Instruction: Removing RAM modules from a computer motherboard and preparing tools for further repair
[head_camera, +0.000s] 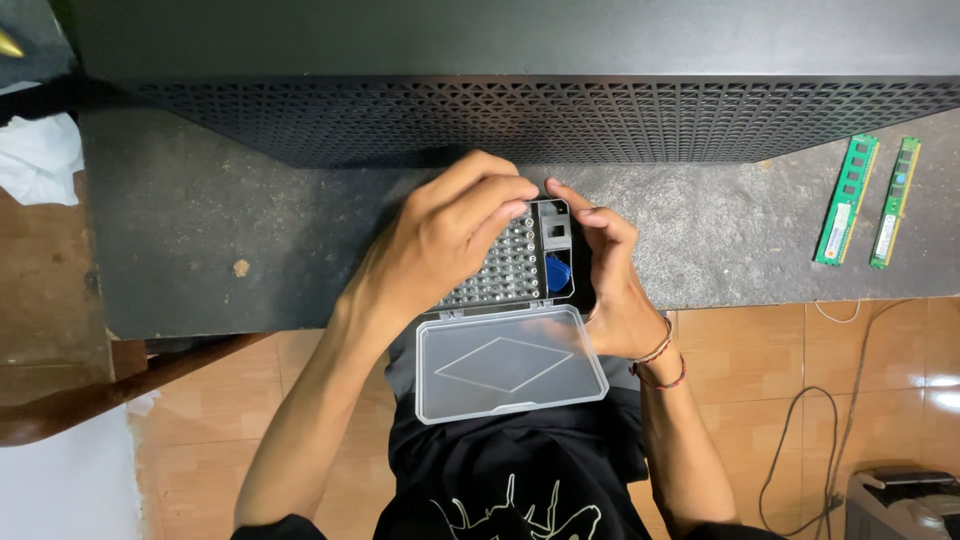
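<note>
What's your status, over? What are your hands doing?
Left hand fingertips on the bit rows of the open screwdriver bit case. Right hand steadies its right edge. Clear lid flipped open. Nothing blocking.

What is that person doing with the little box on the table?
A person sits at a dark table with a small screwdriver bit case open at its edge. The clear lid hangs open toward their lap. The left hand reaches over the rows of metal bits, fingertips on them, while the right hand steadies the case's right side. Two green memory sticks lie to the right, and a black perforated computer case sits behind.
</note>
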